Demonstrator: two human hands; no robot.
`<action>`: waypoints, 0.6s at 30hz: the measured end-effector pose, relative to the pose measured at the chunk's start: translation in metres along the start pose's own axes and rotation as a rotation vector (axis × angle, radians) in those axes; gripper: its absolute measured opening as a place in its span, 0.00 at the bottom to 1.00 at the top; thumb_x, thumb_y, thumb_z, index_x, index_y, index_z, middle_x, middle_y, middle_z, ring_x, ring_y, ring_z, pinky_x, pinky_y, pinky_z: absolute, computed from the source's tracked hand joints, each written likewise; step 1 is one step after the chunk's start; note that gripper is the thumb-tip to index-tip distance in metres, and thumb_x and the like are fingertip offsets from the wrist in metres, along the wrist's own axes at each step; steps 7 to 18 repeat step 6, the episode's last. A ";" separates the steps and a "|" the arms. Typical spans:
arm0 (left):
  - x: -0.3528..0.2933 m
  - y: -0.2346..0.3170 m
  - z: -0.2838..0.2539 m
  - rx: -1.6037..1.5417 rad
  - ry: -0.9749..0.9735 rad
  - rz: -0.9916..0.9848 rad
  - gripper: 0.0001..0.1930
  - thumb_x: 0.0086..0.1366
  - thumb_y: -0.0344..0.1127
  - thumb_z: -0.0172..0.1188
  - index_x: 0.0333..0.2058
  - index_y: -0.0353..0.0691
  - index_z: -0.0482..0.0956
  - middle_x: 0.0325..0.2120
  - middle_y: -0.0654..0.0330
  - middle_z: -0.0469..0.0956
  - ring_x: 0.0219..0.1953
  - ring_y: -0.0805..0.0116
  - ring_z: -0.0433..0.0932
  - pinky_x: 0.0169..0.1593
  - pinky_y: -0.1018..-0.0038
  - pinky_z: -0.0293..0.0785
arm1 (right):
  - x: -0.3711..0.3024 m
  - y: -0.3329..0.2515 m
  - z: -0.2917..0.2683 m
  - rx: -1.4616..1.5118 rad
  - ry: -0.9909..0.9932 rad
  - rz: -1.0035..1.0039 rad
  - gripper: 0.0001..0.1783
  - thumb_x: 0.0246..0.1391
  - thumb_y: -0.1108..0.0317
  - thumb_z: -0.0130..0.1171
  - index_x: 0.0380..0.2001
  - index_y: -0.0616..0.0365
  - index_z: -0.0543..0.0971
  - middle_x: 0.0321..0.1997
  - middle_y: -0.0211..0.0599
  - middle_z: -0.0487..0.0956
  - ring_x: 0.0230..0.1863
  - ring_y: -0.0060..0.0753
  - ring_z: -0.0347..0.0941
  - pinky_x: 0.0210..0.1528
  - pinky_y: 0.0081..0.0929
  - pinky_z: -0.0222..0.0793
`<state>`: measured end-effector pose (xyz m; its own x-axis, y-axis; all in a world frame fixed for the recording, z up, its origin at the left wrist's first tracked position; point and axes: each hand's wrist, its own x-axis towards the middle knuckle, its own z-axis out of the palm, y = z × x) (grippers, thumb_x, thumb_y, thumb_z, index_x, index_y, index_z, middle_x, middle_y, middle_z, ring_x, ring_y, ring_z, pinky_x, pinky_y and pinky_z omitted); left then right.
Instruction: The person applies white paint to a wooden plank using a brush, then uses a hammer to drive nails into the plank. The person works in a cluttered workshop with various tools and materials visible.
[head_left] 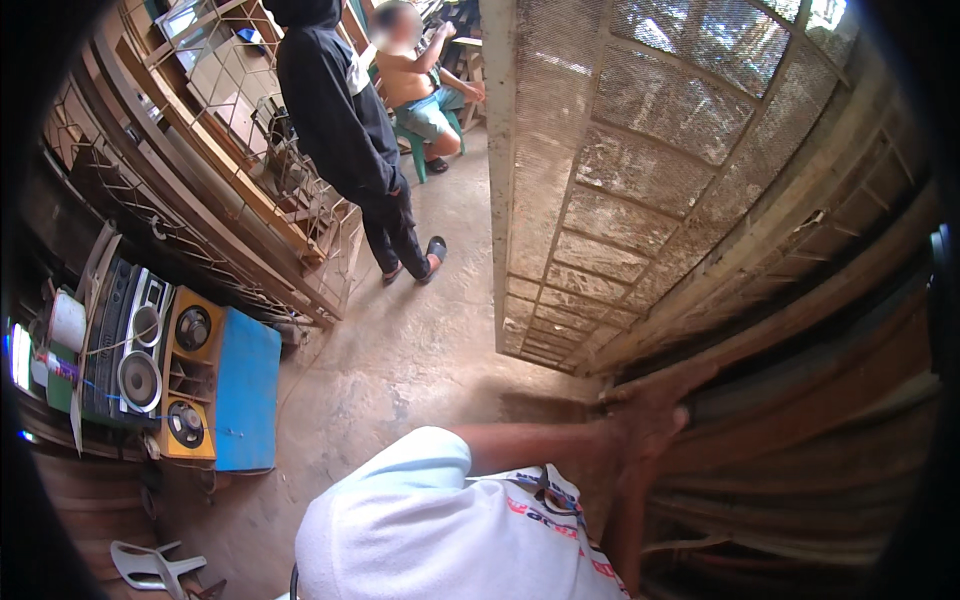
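My left arm, in a white sleeve, reaches across to the right, and my left hand [630, 428] meets my right hand [658, 432] in shadow beside the dark plank-like wall [800, 440]. The right forearm rises from the lower edge. Both hands sit close together just below the bottom corner of a rusty mesh-and-bar metal door [640, 210]. Their fingers are dark and run into each other, so whether they grip anything cannot be made out.
A person in dark clothes [340, 120] stands ahead on the concrete floor [400, 350]; another sits on a green stool [417, 150]. At left are a blue-sided speaker box [247, 390], a stereo unit [125, 340] and metal grillwork [240, 190]. A white plastic chair [155, 565] lies lower left.
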<state>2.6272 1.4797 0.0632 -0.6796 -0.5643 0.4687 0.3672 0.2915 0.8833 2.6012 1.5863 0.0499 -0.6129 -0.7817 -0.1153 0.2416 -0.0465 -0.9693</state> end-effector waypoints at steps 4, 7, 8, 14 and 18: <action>0.027 -0.033 -0.021 -0.090 0.288 -0.052 0.32 0.85 0.54 0.32 0.74 0.37 0.61 0.74 0.47 0.63 0.75 0.53 0.61 0.77 0.62 0.54 | -0.007 0.038 -0.019 -0.006 -0.111 0.010 0.37 0.79 0.42 0.37 0.72 0.63 0.68 0.74 0.48 0.70 0.73 0.41 0.67 0.74 0.39 0.61; 0.031 -0.040 -0.004 -0.167 0.287 -0.124 0.31 0.85 0.53 0.33 0.73 0.37 0.64 0.73 0.46 0.64 0.76 0.53 0.61 0.77 0.61 0.54 | -0.012 0.063 -0.034 -0.054 -0.204 0.010 0.34 0.78 0.45 0.43 0.71 0.62 0.70 0.72 0.47 0.73 0.71 0.39 0.69 0.72 0.39 0.64; 0.031 -0.040 -0.004 -0.167 0.287 -0.124 0.31 0.85 0.53 0.33 0.73 0.37 0.64 0.73 0.46 0.64 0.76 0.53 0.61 0.77 0.61 0.54 | -0.012 0.063 -0.034 -0.054 -0.204 0.010 0.34 0.78 0.45 0.43 0.71 0.62 0.70 0.72 0.47 0.73 0.71 0.39 0.69 0.72 0.39 0.64; 0.031 -0.040 -0.004 -0.167 0.287 -0.124 0.31 0.85 0.53 0.33 0.73 0.37 0.64 0.73 0.46 0.64 0.76 0.53 0.61 0.77 0.61 0.54 | -0.012 0.063 -0.034 -0.054 -0.204 0.010 0.34 0.78 0.45 0.43 0.71 0.62 0.70 0.72 0.47 0.73 0.71 0.39 0.69 0.72 0.39 0.64; 0.031 -0.040 -0.004 -0.167 0.287 -0.124 0.31 0.85 0.53 0.33 0.73 0.37 0.64 0.73 0.46 0.64 0.76 0.53 0.61 0.77 0.61 0.54 | -0.012 0.063 -0.034 -0.054 -0.204 0.010 0.34 0.78 0.45 0.43 0.71 0.62 0.70 0.72 0.47 0.73 0.71 0.39 0.69 0.72 0.39 0.64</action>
